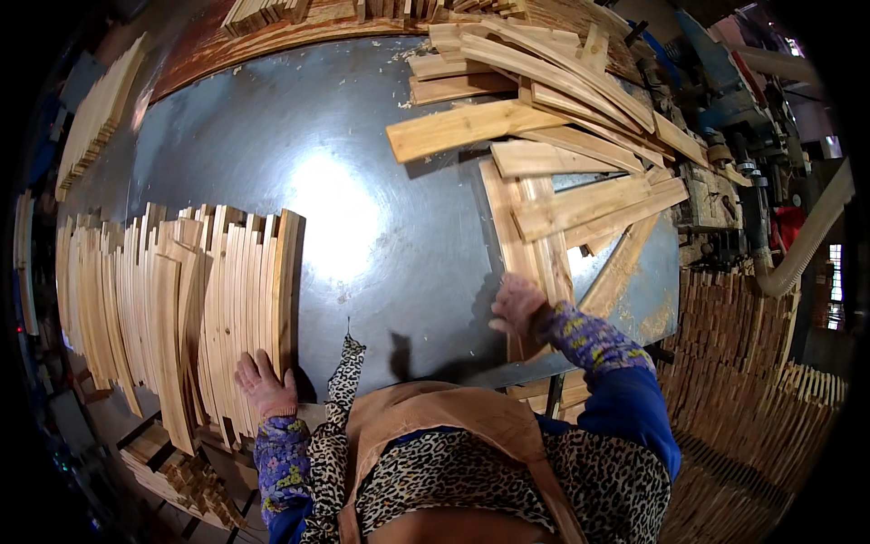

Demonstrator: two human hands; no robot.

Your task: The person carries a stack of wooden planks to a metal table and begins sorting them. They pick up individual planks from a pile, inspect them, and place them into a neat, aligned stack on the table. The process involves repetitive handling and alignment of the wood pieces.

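Note:
My left hand (265, 385) lies with its fingers stretched out against the near end of a row of wooden slats (240, 290) standing on edge, packed side by side at the left. My right hand (518, 306) has its fingers bent over the left edge of a flat pale wooden board (504, 222), near that board's close end. Beside this board lies another one (549, 263), and several more boards (580, 208) fan out loosely across them. The underside of my right hand's grip is hidden.
A shiny grey metal table (362, 127) carries the wood. A heap of loose boards (562, 77) covers its far right, beside machinery (716, 150) and a ribbed hose (807, 245). Stacked slats stand at the far left (100, 113), low left (181, 476) and right (739, 344).

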